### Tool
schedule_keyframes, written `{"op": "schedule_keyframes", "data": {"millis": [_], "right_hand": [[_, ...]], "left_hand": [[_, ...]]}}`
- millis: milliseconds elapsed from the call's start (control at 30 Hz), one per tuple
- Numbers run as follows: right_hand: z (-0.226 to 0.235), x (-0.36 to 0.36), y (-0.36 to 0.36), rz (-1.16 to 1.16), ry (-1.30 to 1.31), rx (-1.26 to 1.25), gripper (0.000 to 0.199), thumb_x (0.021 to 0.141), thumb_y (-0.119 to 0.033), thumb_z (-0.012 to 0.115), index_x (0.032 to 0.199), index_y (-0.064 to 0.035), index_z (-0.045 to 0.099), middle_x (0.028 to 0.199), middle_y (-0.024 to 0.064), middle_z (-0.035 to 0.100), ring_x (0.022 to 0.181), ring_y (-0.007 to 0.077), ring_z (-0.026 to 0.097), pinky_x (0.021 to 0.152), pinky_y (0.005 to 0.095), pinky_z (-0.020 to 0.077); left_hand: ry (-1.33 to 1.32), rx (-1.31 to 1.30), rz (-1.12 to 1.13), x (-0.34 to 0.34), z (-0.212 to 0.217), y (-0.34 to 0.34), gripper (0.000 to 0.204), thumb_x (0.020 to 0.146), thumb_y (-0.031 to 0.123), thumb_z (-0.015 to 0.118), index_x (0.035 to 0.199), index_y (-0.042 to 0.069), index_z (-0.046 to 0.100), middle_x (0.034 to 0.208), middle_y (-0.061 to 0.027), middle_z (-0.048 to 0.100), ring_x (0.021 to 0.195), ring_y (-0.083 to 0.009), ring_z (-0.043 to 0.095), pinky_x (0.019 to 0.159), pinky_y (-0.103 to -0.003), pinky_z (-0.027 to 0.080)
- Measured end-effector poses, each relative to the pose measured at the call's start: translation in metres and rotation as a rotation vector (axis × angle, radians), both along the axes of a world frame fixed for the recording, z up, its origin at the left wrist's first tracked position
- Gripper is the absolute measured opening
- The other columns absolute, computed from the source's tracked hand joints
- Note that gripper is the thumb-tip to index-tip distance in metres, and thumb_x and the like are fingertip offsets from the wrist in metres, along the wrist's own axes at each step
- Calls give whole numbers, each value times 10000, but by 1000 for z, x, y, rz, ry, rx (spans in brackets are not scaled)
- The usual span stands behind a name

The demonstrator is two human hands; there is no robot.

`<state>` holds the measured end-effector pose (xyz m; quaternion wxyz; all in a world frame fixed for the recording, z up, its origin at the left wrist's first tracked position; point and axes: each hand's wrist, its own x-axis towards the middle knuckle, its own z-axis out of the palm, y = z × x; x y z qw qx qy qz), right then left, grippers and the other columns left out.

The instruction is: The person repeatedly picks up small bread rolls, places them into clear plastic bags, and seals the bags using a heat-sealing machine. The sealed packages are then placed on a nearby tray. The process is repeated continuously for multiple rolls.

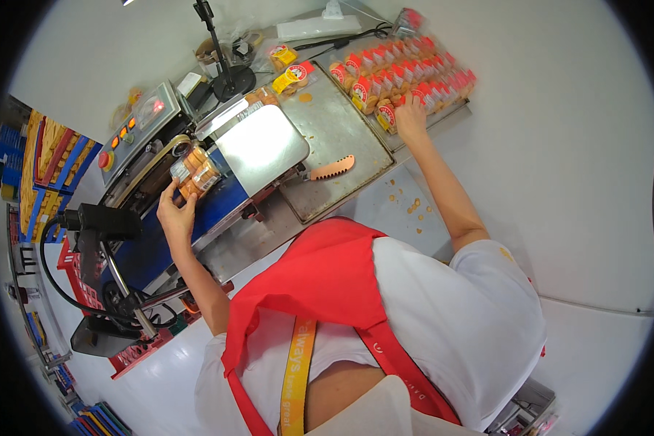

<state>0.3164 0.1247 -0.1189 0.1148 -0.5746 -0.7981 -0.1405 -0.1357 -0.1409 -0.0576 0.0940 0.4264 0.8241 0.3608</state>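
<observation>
My left hand (174, 212) grips the near end of a clear packet of round biscuits (196, 171) and holds it against the belt of a blue and steel sealing machine (196, 218). My right hand (411, 115) reaches far out to the right. It closes on a red-labelled biscuit packet (386, 116) at the near end of several rows of the same packets (407, 69), which lie on a metal tray. My red apron and white shirt fill the lower middle of the view.
A bare steel tray (334, 123) lies between the machine and the packets, with an orange serrated scraper (332, 168) on its edge. Crumbs (408, 206) dot the table. The machine's control panel (132, 129) has a red button. A black stand (222, 54) rises behind. Coloured crates (47, 156) stand at the left.
</observation>
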Motion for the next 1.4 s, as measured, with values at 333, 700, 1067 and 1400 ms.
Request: {"op": "schedule_keyframes", "data": {"millis": [333, 700, 1067, 1400], "right_hand": [[133, -47, -14, 302, 484, -90, 295, 783, -296, 669, 677, -21, 672, 603, 101, 562, 704, 251, 568, 628, 388, 434], [179, -116, -15, 523, 1067, -492, 364, 905, -322, 609, 753, -2, 692, 597, -42, 582, 546, 31, 459, 506, 236, 363], [196, -144, -19, 932, 915, -816, 255, 918, -251, 585, 872, -13, 662, 686, 13, 618, 640, 65, 565, 624, 228, 464], [187, -173, -20, 865, 1101, -688, 203, 875, -166, 629, 773, 8, 654, 631, -2, 593, 608, 41, 524, 575, 235, 451]], "left_hand": [[282, 432, -482, 139, 86, 67, 650, 653, 147, 806, 1235, 55, 530, 1408, -197, 374, 1326, -357, 334, 1068, -429, 300], [-70, 618, -587, 178, 71, 136, 624, 759, 67, 740, 1312, 82, 452, 1026, -122, 642, 913, -178, 626, 767, -302, 511], [-1743, 241, -676, 118, 19, 152, 370, 964, 349, 492, 1213, 76, 496, 1052, -29, 605, 853, -116, 626, 690, -275, 551], [-232, 547, -546, 156, 73, 122, 529, 827, 130, 708, 1293, 32, 477, 1089, -73, 631, 988, -144, 602, 870, -285, 476]]}}
